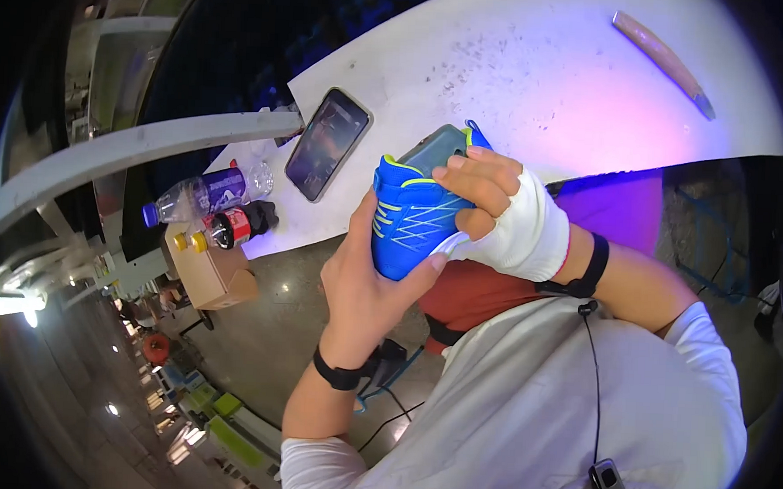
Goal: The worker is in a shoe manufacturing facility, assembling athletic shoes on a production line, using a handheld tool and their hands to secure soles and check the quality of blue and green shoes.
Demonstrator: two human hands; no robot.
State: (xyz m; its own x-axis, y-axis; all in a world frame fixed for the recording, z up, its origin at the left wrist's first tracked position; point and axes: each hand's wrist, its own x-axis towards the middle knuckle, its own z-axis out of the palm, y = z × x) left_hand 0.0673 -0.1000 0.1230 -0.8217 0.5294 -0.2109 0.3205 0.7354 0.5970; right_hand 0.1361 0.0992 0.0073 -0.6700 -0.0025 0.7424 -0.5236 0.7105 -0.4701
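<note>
A small blue shoe (407,223) with lime-green lining and pale criss-cross lines is held up at the table's front edge. A grey-green block, apparently a shoe last (437,150), fills its opening. My left hand (362,278), bare, wraps round the shoe's near left side, with the thumb along its lower edge. On the other side, my right hand (504,210) wears a white fingerless glove. Its fingers are curled over the shoe's right side and lie against the block's edge; the fingertips' far side is hidden.
A dark smartphone (328,146) lies on the white table (417,62), left of the shoe. Plastic drink bottles (210,195) lie beyond it near a metal rail (151,151). A long, narrow tool (664,62) rests at the far right. Below the bottles stands a cardboard box (211,276).
</note>
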